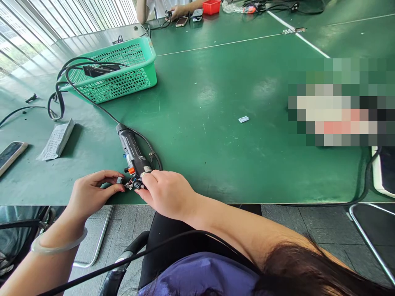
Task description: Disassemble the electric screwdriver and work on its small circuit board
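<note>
Near the table's front edge, my left hand (pixel 92 191) pinches a small grey block (pixel 119 180) between thumb and fingertips. Close on its right, my right hand (pixel 171 193) is closed at a small black ribbed piece (pixel 138 184), and its fingers cover part of it. Tiny silvery bits and coloured wires (pixel 128 186) show between the two hands; I cannot make out how they join. A black electric screwdriver (pixel 132 148) with an orange switch lies just beyond, its lower end beside my right fingertips. Its cable runs back to the left.
A green plastic basket (pixel 151 61) with black cables stands at the back left. Nearer are a paper-wrapped packet (pixel 57 142) and a phone (pixel 12 154). A small white label (pixel 243 119) lies mid-table. Across the table, another person's hand (pixel 179 11) is beside a red tray (pixel 211 7).
</note>
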Action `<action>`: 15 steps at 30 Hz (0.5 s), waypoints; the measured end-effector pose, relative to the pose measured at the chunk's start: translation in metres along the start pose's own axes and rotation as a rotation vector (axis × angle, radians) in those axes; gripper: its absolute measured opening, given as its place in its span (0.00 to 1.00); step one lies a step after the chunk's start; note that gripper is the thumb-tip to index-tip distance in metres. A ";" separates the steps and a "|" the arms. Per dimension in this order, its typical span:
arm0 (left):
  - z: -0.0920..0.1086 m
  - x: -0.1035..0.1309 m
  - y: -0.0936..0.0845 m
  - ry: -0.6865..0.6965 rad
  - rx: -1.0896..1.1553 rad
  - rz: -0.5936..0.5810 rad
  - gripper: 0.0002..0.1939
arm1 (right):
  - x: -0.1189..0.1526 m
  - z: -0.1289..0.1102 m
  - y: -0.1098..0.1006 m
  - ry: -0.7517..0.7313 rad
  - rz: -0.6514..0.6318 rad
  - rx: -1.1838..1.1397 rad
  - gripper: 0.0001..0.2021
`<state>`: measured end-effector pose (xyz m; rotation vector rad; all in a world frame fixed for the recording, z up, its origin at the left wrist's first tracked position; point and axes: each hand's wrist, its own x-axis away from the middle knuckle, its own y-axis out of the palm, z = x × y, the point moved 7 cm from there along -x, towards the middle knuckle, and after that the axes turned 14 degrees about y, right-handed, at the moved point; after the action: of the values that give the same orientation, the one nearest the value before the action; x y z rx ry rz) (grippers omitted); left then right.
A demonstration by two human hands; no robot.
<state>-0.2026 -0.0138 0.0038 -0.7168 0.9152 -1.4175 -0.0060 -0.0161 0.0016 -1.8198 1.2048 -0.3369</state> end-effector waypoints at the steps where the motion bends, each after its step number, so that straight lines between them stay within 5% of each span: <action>1: -0.001 0.001 0.000 -0.009 0.011 0.011 0.11 | 0.000 0.001 0.000 0.007 -0.003 -0.004 0.16; 8: -0.003 0.008 0.001 0.055 0.107 0.034 0.11 | -0.001 0.006 -0.002 0.080 0.040 -0.048 0.15; 15: 0.006 0.013 0.005 0.226 -0.056 -0.014 0.15 | -0.002 0.017 -0.010 0.216 0.055 -0.057 0.14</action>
<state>-0.1955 -0.0268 0.0009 -0.6126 1.1309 -1.5114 0.0103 -0.0040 0.0006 -1.8303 1.4237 -0.4816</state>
